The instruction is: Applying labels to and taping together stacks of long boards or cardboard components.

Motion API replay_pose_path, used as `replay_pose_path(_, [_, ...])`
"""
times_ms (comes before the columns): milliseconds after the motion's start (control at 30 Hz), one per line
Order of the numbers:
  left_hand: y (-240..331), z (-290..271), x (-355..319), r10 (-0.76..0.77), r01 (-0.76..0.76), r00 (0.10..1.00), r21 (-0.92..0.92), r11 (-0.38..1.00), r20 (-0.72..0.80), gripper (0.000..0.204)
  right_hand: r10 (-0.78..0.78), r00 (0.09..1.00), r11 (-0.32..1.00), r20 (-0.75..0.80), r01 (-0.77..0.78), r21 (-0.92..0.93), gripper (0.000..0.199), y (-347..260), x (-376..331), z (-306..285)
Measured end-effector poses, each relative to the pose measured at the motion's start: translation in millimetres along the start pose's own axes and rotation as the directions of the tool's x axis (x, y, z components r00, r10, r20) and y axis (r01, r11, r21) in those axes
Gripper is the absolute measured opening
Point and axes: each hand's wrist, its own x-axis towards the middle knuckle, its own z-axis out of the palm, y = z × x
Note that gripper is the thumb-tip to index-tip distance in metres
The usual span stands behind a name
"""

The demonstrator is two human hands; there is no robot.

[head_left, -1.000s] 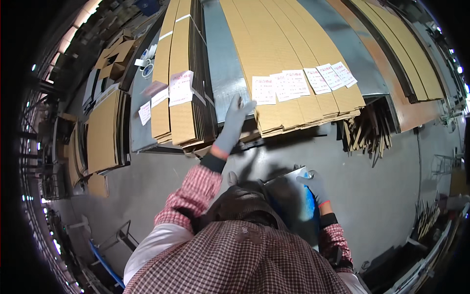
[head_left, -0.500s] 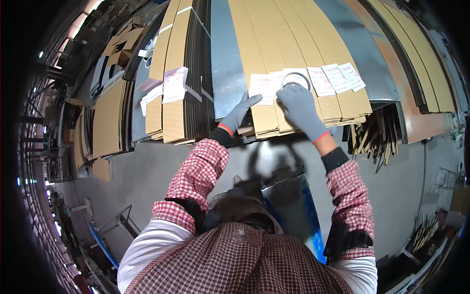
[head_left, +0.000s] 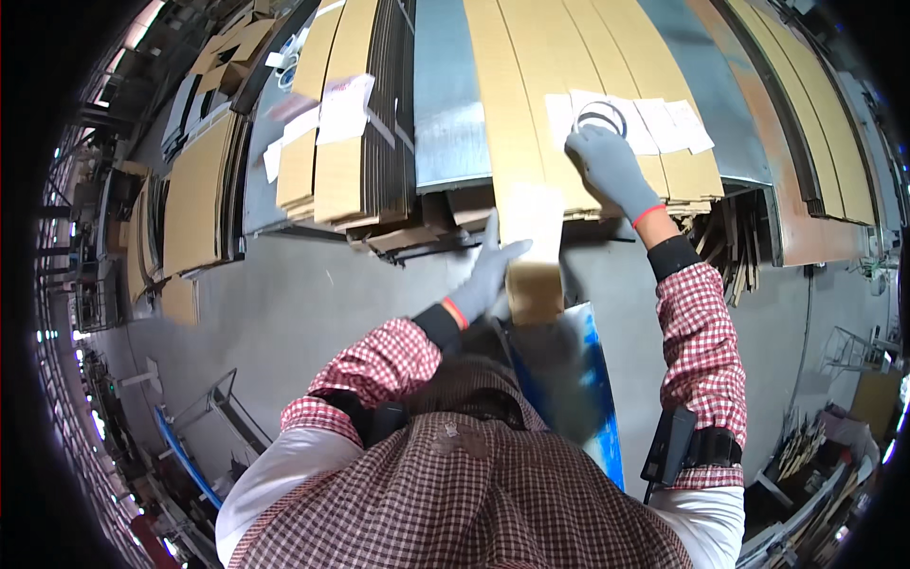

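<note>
Both gloved hands at the cardboard stacks

Up at the centre of the frame, the left hand's fingers point(head_left: 493, 248) are spread against a pale, blurred cardboard piece point(head_left: 534, 248) that hangs off the front edge of the stacks, thumb out to the right across its face and the other fingers pointing up along its left side. Pressing rather than pinching, it looks like; whether the fingers wrap the far edge I cannot tell, the piece is too smeared. Over to the upper right, the right hand point(head_left: 611, 169) lies flat and relaxed, fingers extended onto a row of white paper labels point(head_left: 654, 123) on top of a tan stack point(head_left: 531, 85), fingertips touching a thin dark ring point(head_left: 601, 117) that rests on the labels. Nothing is clenched there.

My read of the step: one piece is being drawn down out of the pile by the left hand while the right steadies the stack above. The piece sits just below the stack edge, directly under the left hand point(head_left: 488, 275), with its lower end over a blue-edged shiny sheet point(head_left: 580, 379) at the person's chest. To come free it would call for a firmer hold on that left edge and a clean pull toward the body.

Further out, more tan stacks point(head_left: 327, 161) and a bare metal strip point(head_left: 447, 104) fill the upper left, and grey floor point(head_left: 284, 313) spreads across the middle left.
</note>
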Motion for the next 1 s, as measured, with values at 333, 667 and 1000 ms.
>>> replay_pose_path(333, [-64, -12, -82, 0.07, -0.098, 0.995, 0.529, 0.843, 0.072, 0.073, 0.279, 0.826, 0.958, 0.489, -0.278, -0.076, 0.016, -131, -161, -4])
replay_pose_path(667, [-41, -90, -100, 0.211, -0.408, 0.907, 0.882, 0.236, 0.363, 0.094, 0.227, 0.663, 0.808, 0.714, -0.537, 0.242, 0.034, -158, -77, -128])
replay_pose_path(1000, [135, -36, -136, -0.026, -0.33, 0.88, 0.648, 0.686, 0.475, 0.038, -0.108, 0.708, 0.515, 0.698, -0.56, 0.649, 0.04, -193, -30, -148])
